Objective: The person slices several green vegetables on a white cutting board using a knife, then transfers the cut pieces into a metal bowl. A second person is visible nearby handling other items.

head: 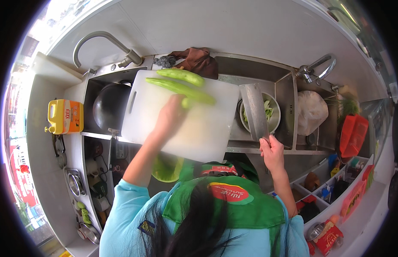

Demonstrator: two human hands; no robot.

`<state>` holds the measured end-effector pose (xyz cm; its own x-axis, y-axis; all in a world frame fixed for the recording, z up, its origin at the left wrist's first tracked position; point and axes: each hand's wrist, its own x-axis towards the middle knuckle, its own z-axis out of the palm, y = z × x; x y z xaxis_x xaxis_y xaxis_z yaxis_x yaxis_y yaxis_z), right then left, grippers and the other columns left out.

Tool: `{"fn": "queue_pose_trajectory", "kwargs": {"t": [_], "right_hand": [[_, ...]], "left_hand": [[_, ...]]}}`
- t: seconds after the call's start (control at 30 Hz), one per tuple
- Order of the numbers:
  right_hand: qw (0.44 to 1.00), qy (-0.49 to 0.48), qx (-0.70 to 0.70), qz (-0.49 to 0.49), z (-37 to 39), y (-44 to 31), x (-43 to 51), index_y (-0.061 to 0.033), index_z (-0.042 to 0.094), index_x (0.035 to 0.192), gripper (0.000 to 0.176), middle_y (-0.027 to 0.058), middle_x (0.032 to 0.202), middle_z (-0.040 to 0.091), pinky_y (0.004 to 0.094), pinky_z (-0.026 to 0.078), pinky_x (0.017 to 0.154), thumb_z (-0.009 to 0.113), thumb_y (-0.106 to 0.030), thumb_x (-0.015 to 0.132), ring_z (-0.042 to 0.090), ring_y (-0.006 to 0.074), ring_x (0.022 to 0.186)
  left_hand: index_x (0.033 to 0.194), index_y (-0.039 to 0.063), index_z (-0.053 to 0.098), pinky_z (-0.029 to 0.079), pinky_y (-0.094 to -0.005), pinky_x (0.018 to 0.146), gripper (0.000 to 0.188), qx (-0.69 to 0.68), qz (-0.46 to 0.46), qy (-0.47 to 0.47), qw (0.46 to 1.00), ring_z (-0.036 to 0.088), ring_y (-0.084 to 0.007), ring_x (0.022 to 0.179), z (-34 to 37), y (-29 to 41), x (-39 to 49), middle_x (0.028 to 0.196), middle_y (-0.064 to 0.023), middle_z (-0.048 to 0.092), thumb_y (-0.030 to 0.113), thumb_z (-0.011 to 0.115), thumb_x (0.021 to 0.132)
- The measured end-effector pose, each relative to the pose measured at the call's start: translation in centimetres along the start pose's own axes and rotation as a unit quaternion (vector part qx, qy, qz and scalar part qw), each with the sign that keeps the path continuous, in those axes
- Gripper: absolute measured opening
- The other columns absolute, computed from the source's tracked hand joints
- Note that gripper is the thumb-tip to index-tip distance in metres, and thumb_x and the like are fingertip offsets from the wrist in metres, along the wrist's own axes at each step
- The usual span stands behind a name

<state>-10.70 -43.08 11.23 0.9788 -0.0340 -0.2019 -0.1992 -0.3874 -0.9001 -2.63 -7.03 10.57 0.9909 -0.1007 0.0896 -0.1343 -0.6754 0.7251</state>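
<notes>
A white plastic cutting board (205, 128) lies across the sinks before me. Two long pale-green gourds, one at the back (180, 77) and another just in front (179, 90), rest near its far edge. Blurred by motion, my left hand (170, 115) is over the board with its fingers closed around a short green gourd piece (185, 103). My right hand (272, 151) grips a cleaver (256, 110) by the handle, right of the board. The blade is above a metal bowl (276, 109) holding cut green pieces (268, 111), and partly hides it.
A dark wok (110, 107) sits in the left sink (97, 85). Faucets stand at the back left (110, 37) and back right (326, 62). A brown cloth (200, 62) lies behind the board. The right basin holds a whitish plastic bag (311, 112); a red basket (354, 135) stands beyond. A yellow oil jug (65, 116) is left.
</notes>
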Motion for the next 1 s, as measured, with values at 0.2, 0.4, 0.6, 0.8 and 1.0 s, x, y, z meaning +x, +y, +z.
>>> {"fn": "queue_pose_trajectory", "kwargs": {"t": [0.2, 0.4, 0.6, 0.8, 1.0], "right_hand": [[0.998, -0.045, -0.034, -0.021, 2.1, 0.5, -1.8, 0.0004, 0.048, 0.078, 0.030, 0.0093, 0.061, 0.056, 0.0326, 0.043, 0.052, 0.063, -0.016, 0.098, 0.053, 0.0168, 0.052], [0.983, -0.074, -0.153, -0.072, 3.1, 0.4, -2.3, -0.0021, 0.064, 0.100, 0.013, 0.0195, 0.072, 0.058, 0.0402, 0.046, 0.058, 0.063, -0.014, 0.094, 0.058, 0.0395, 0.064], [0.986, -0.073, -0.147, -0.033, 2.9, 1.6, -2.7, -0.0026, 0.065, 0.104, 0.016, 0.0205, 0.076, 0.061, 0.0423, 0.047, 0.059, 0.063, -0.015, 0.094, 0.061, 0.0410, 0.069], [0.986, -0.030, -0.134, -0.091, 3.1, 0.3, -3.5, -0.0012, 0.064, 0.100, 0.013, 0.0197, 0.074, 0.061, 0.0398, 0.046, 0.058, 0.064, -0.013, 0.094, 0.058, 0.0390, 0.064], [0.996, -0.004, -0.085, -0.032, 2.4, 2.6, -5.3, -0.0009, 0.064, 0.097, 0.011, 0.0167, 0.070, 0.060, 0.0362, 0.046, 0.057, 0.064, -0.011, 0.093, 0.057, 0.0337, 0.059]], "left_hand": [[0.136, 0.005, 0.037, 0.058, -0.0456, 0.096, 0.052, -0.462, -0.196, 0.133, 0.855, 0.066, -0.0315, 0.115, 2.5, -5.0, -6.7, 0.125, -0.0145, 0.057, -0.002, 0.066, 0.094], [0.144, 0.004, 0.033, 0.045, -0.0507, 0.105, 0.075, -0.110, -0.339, 0.267, 0.895, 0.057, -0.0361, 0.119, 7.7, -10.4, -12.0, 0.129, -0.0167, 0.054, 0.010, 0.079, 0.086], [0.111, 0.016, 0.072, 0.035, -0.0444, 0.101, 0.034, 0.189, -0.055, 0.116, 0.974, 0.054, -0.0280, 0.117, 5.9, -6.5, -7.8, 0.114, -0.0077, 0.063, 0.019, 0.080, 0.077], [0.096, 0.011, 0.073, 0.036, -0.0449, 0.096, 0.021, 0.300, 0.015, 0.048, 0.953, 0.057, -0.0267, 0.102, 9.2, -7.0, -3.2, 0.101, -0.0072, 0.064, 0.016, 0.076, 0.076], [0.077, 0.014, 0.073, 0.037, -0.0436, 0.090, 0.001, 0.370, 0.070, 0.003, 0.926, 0.061, -0.0243, 0.093, 9.5, -7.8, -1.4, 0.083, -0.0045, 0.066, 0.014, 0.072, 0.078]]}}
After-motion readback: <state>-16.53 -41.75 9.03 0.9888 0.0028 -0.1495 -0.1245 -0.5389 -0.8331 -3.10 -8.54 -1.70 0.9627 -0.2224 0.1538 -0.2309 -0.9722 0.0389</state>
